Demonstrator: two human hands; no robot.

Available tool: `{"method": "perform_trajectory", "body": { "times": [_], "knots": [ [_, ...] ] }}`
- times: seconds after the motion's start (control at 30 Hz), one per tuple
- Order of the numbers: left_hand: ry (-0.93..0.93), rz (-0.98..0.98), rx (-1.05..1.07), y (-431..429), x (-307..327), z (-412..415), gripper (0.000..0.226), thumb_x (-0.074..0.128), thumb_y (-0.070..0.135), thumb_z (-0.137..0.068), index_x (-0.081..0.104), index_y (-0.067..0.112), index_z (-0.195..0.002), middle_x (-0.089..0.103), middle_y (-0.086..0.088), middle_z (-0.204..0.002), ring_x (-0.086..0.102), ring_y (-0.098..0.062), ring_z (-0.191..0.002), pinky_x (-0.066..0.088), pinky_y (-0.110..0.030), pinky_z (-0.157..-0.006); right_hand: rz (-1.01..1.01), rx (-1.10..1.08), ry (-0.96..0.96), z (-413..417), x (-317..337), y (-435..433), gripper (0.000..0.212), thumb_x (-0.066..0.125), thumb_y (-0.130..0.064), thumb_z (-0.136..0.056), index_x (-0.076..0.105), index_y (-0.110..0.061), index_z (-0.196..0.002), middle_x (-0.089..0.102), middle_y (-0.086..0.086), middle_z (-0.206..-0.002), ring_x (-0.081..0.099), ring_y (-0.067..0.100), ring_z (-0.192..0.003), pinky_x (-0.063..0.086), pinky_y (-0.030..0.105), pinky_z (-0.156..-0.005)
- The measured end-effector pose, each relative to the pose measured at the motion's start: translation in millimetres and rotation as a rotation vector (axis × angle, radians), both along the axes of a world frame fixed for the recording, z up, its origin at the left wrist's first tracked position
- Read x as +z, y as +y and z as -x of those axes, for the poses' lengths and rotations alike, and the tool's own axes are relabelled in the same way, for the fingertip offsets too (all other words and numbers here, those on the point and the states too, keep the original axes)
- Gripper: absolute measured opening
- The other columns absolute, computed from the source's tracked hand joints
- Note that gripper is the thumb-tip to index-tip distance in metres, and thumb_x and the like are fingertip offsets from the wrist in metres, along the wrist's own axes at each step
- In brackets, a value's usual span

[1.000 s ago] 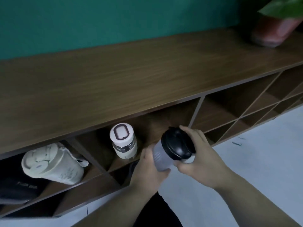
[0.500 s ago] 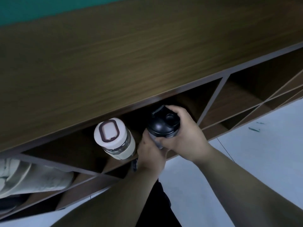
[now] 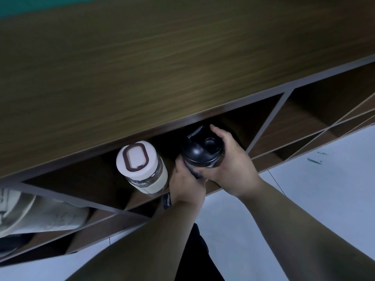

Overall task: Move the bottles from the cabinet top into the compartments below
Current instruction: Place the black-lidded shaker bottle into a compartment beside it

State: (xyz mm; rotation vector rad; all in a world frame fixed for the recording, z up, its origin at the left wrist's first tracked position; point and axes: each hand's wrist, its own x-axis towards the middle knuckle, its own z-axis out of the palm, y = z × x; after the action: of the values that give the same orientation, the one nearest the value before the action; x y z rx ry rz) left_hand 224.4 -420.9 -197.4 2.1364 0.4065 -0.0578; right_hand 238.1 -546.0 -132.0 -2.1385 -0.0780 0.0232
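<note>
A shaker bottle with a black lid point(image 3: 200, 150) stands upright in the top compartment just under the wooden cabinet top point(image 3: 162, 63). Both hands hold it: my left hand point(image 3: 187, 183) wraps its lower body, and my right hand point(image 3: 229, 165) grips around the lid and upper side. Left of it in the same compartment stands a clear bottle with a cream lid point(image 3: 142, 165), close to the shaker but apart from it. The shaker's body is mostly hidden by my hands.
A large cream jug point(image 3: 38, 211) lies in the compartment at the lower left. A slanted divider point(image 3: 267, 120) bounds the compartment on the right, with open diagonal compartments point(image 3: 324, 110) beyond. Pale floor point(image 3: 304, 199) lies below the cabinet.
The shaker went from in front of the cabinet into the top compartment beside the cream-lidded bottle and was set upright. Both hands stayed on it. The view tilted down and closer.
</note>
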Motion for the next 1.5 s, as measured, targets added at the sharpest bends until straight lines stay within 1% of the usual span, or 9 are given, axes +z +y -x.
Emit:
{"method": "perform_trajectory", "body": {
  "times": [0.2, 0.4, 0.53, 0.93, 1.1, 1.17, 1.27, 1.4, 1.5],
  "knots": [
    [-0.032, -0.053, -0.035, 1, -1, 1, 0.072, 0.068, 0.010, -0.089, 0.039, 0.013, -0.155, 0.063, -0.013, -0.140, 0.060, -0.035, -0.127, 0.049, -0.043, -0.105, -0.008, -0.101, -0.035, 7, -7, 11, 0.106, 0.093, -0.035, -0.063, 0.033, -0.032, -0.151, 0.045, -0.012, -0.149, 0.043, 0.000, -0.135, 0.038, 0.014, -0.102],
    [-0.070, -0.106, -0.098, 1, 3, 1, 0.067, 0.073, 0.029, -0.088, 0.044, 0.026, -0.149, 0.066, 0.003, -0.137, 0.062, -0.020, -0.124, 0.035, -0.018, -0.089, -0.052, -0.216, -0.067, 15, -14, 23, 0.104, 0.090, -0.038, -0.063, 0.033, -0.034, -0.150, 0.046, -0.013, -0.148, 0.044, 0.002, -0.136, 0.042, 0.023, -0.107],
    [-0.073, -0.168, -0.127, 1, 2, 1, 0.075, 0.077, 0.034, -0.085, 0.041, 0.033, -0.150, 0.061, 0.012, -0.140, 0.056, -0.010, -0.126, 0.028, -0.009, -0.090, -0.063, -0.243, -0.086, 17, -16, 27, 0.102, 0.090, -0.037, -0.065, 0.033, -0.031, -0.150, 0.043, -0.018, -0.144, 0.042, 0.001, -0.136, 0.037, 0.015, -0.106],
    [-0.050, -0.096, -0.099, 1, 2, -1, 0.061, 0.071, 0.035, -0.087, 0.048, 0.031, -0.144, 0.064, 0.009, -0.135, 0.060, -0.015, -0.126, 0.036, -0.018, -0.093, -0.100, -0.202, -0.037, 18, -15, 23, 0.106, 0.090, -0.033, -0.066, 0.029, -0.035, -0.151, 0.037, -0.022, -0.143, 0.038, -0.006, -0.134, 0.032, 0.004, -0.099],
    [-0.071, -0.005, -0.078, 0, -7, -2, 0.050, 0.058, 0.054, -0.081, 0.052, 0.044, -0.130, 0.068, 0.015, -0.127, 0.065, -0.016, -0.121, 0.053, -0.045, -0.105, -0.137, -0.150, -0.052, 17, -6, 18, 0.117, 0.085, -0.048, -0.060, 0.017, -0.036, -0.155, 0.026, -0.018, -0.152, 0.027, -0.002, -0.143, 0.029, 0.009, -0.105],
    [-0.071, -0.052, -0.083, -1, -7, -2, 0.052, 0.052, 0.053, -0.085, 0.052, 0.039, -0.135, 0.066, 0.013, -0.130, 0.063, -0.015, -0.122, 0.050, -0.035, -0.106, -0.109, -0.120, -0.056, 13, -2, 18, 0.112, 0.082, -0.052, -0.062, 0.021, -0.037, -0.154, 0.027, -0.017, -0.154, 0.031, 0.002, -0.144, 0.036, 0.021, -0.108],
    [-0.059, -0.177, -0.085, -1, -11, -3, 0.053, 0.055, 0.040, -0.091, 0.050, 0.030, -0.143, 0.063, 0.009, -0.135, 0.058, -0.013, -0.124, 0.035, -0.018, -0.096, -0.066, -0.117, -0.053, 10, 2, 19, 0.100, 0.084, -0.045, -0.067, 0.031, -0.034, -0.151, 0.038, -0.017, -0.148, 0.041, -0.002, -0.134, 0.042, 0.017, -0.102],
    [-0.056, -0.137, -0.087, -1, -10, -3, 0.049, 0.065, 0.028, -0.092, 0.052, 0.025, -0.139, 0.065, 0.005, -0.131, 0.061, -0.017, -0.121, 0.035, -0.020, -0.093, -0.068, -0.156, -0.054, 12, 0, 23, 0.098, 0.085, -0.044, -0.066, 0.035, -0.032, -0.149, 0.043, -0.016, -0.145, 0.043, -0.005, -0.129, 0.037, 0.006, -0.095],
    [-0.069, -0.140, -0.100, 1, -12, -3, 0.050, 0.066, 0.028, -0.092, 0.051, 0.031, -0.140, 0.064, 0.010, -0.131, 0.060, -0.014, -0.121, 0.035, -0.019, -0.092, -0.074, -0.175, -0.059, 13, 0, 25, 0.098, 0.085, -0.046, -0.065, 0.036, -0.033, -0.149, 0.043, -0.017, -0.145, 0.044, -0.003, -0.131, 0.041, 0.014, -0.099]
  ]
}}
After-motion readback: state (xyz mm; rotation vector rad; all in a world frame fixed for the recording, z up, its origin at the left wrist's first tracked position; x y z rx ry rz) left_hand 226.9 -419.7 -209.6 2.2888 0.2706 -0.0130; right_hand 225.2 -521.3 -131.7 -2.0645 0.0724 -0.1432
